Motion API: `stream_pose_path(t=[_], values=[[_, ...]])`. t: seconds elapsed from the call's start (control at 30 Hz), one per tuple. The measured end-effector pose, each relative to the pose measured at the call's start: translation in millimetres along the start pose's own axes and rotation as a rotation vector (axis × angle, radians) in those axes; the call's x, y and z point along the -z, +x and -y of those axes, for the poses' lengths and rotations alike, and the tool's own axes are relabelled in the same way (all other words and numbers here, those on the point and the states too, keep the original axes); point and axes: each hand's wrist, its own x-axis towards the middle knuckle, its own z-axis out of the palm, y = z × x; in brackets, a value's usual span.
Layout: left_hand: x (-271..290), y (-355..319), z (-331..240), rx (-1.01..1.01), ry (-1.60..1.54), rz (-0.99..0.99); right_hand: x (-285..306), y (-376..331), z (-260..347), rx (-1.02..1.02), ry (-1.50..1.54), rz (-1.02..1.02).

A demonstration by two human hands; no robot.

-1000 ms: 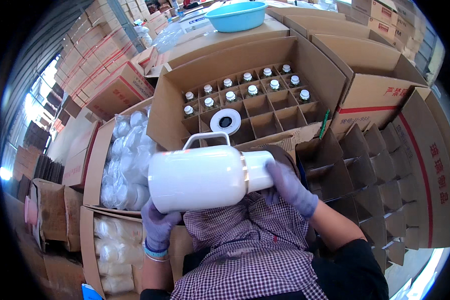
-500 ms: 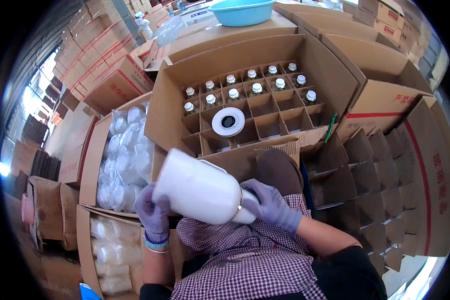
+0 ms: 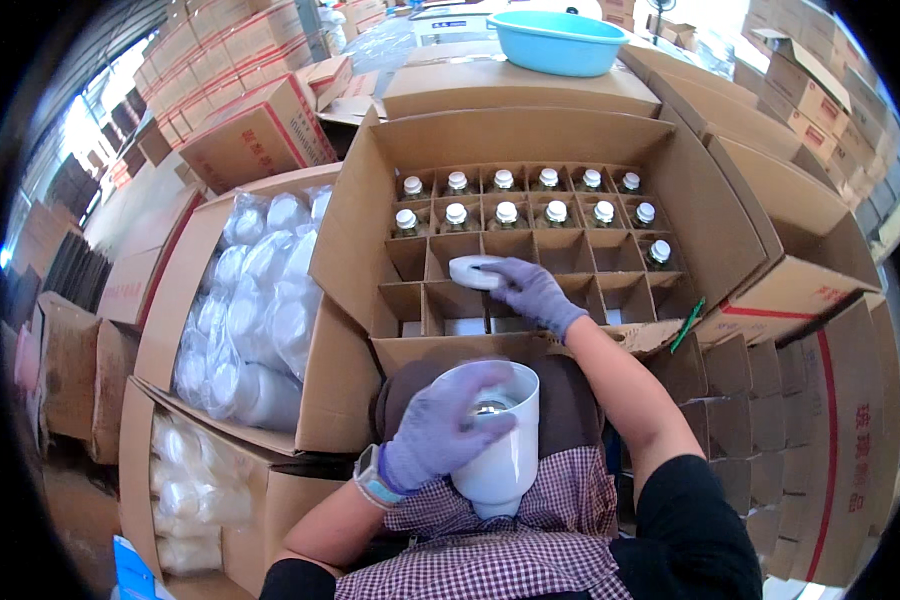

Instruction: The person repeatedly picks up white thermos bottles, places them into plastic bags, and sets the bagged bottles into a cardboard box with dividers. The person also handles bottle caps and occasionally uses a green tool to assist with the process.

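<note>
A white, jug-like vessel [image 3: 502,470] sits on my lap with its wide opening up and its narrower end down. Something round and shiny shows inside it. My left hand [image 3: 440,425], in a grey glove, is over the opening with its fingers stretched out and apart, slightly blurred. Farther off, my gloved right hand [image 3: 540,295] pinches the edge of a white ring-shaped disc [image 3: 475,271]. That disc is above the cardboard dividers of an open carton [image 3: 580,125], where several glass bottles with white caps [image 3: 507,213] stand in the far compartments.
Left of me, one carton [image 3: 315,420] holds white rounded parts in clear plastic [image 3: 255,300]; a lower one holds more wrapped pieces [image 3: 185,495]. Cardboard dividers [image 3: 740,420] stand at the right. A light-blue basin [image 3: 558,45] rests on a box behind the bottle carton.
The vessel has gone from lying tilted between both hands to upright on my lap. My right hand has left it and reached forward to the white disc. My left hand has moved over the opening.
</note>
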Motion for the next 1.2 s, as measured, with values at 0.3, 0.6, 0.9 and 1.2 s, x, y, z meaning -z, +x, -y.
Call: stream_pose_path(t=[0.3,0.6,0.9,1.2], values=[[17.2,-4.4,74.1,-0.075,-0.423,0.007,72.0,-89.5,120.0,0.329,0.604,0.271],[1.4,12.1,96.9,-0.202,-0.601,0.063,35.1,-122.4,116.2,0.169,0.763,-0.012],[3.1,-16.9,79.9,-0.255,-0.529,-0.018,14.2,-125.1,119.3,0.261,0.760,-0.053],[-9.2,-24.7,27.3,-0.260,0.184,-0.183,33.4,-132.1,156.4,-0.215,1.149,0.023]])
